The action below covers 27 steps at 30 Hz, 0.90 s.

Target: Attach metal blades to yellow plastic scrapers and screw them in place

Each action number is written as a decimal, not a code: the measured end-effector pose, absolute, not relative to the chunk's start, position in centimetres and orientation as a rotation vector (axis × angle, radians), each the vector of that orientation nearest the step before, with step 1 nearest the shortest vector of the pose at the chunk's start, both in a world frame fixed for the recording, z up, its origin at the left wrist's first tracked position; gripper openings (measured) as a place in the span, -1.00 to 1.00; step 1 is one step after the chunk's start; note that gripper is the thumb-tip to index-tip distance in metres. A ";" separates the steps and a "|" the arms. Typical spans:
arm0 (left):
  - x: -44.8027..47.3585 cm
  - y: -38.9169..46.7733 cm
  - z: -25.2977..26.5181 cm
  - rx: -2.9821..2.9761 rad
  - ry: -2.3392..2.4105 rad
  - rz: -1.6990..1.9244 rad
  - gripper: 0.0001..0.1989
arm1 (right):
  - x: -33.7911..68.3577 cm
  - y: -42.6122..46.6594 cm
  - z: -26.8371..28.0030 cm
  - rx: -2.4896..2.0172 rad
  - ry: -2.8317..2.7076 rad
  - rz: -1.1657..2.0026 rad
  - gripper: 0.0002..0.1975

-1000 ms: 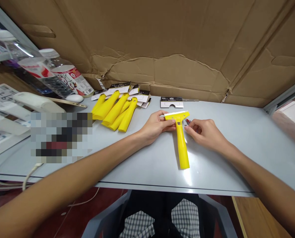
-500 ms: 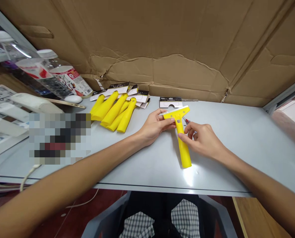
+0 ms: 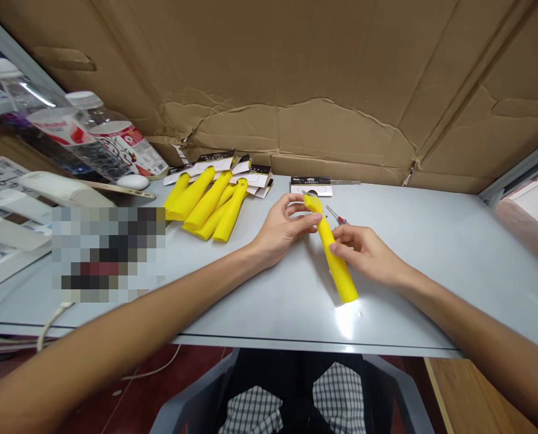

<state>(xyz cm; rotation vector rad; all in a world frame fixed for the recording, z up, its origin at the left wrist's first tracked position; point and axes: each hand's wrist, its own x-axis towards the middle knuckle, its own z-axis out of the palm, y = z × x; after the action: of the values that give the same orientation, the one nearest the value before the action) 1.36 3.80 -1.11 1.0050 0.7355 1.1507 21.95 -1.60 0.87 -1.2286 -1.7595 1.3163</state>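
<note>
A yellow scraper (image 3: 341, 274) is held just above the grey table, its head turned edge-on and its handle slanting down to the right. My left hand (image 3: 287, 232) pinches it near the head, thumb in front. Lower down, my right hand (image 3: 368, 250) has its fingers closed around the handle. Behind my right fingers lies a small screwdriver (image 3: 338, 216) with a red part and a thin metal shaft. Beyond the scraper's head, a black and white header card (image 3: 316, 188) lies flat on the table.
Several yellow handles (image 3: 210, 202) with cards lie piled left of centre. Farther left are plastic bottles (image 3: 131, 144), a white mouse (image 3: 133, 181) and a blurred-out patch. A cardboard sheet (image 3: 296, 78) stands along the back of the table (image 3: 432, 259).
The scraper has rolled about its handle, so its wide head now shows edge-on. Its handle's lower end has swung slightly right. Both hands keep hold of it.
</note>
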 end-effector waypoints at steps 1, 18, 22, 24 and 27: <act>1.4 3.7 -1.0 0.971 0.734 1.144 -0.39 | 22.0 -1.5 0.8 -1.179 -1.703 1.409 -0.79; 1.5 3.4 -1.2 1.095 0.674 1.204 -0.51 | 21.9 -1.5 0.7 -1.046 -1.678 1.694 -0.58; 1.6 3.3 -1.0 1.085 0.703 1.191 -0.55 | 22.0 -1.4 0.6 -1.121 -1.685 1.580 -0.62; 1.7 3.3 -0.8 1.044 0.669 1.153 -0.57 | 22.0 -1.4 0.4 -1.133 -1.600 1.617 -0.61; 1.7 3.2 -0.6 0.932 0.582 1.069 -0.59 | 22.0 -1.3 0.3 -1.038 -1.358 1.781 -0.59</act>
<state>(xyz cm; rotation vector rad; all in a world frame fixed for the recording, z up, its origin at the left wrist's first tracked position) 1.68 3.20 -0.59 0.9320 0.5821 1.0693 22.03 -1.32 0.35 -1.0380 -1.3577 1.7811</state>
